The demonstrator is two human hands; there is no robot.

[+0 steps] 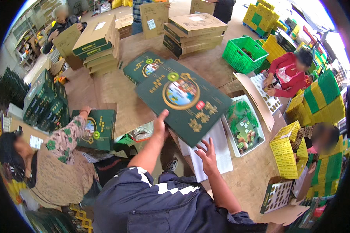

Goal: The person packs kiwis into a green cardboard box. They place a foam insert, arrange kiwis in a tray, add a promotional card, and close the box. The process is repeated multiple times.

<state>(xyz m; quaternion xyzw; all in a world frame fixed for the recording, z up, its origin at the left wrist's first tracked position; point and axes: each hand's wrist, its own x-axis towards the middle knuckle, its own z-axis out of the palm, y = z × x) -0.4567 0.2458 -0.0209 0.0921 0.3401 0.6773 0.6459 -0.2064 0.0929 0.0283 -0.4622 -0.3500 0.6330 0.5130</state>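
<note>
A large dark green cardboard gift box (182, 97) with a round printed picture is tilted above the table in front of me. My left hand (162, 125) grips its near left edge, thumb on top and the other fingers hidden beneath. At its near corner, my right hand (206, 154) has its fingers spread; whether a fingertip touches the box, I cannot tell. Another green box (143, 65) lies partly behind it on the wooden table (122, 96). To the right, an open box (245, 128) holds green packing material and a printed kiwi card. White sheets (220, 151) lie beneath my right hand.
A co-worker (58, 163) at the left touches a green box (102, 128). Stacked cartons (96, 43) and more cartons (192, 35) stand at the back. Across the right side are a green crate (245, 55), a yellow crate (283, 151) and other people by fruit trays (278, 195).
</note>
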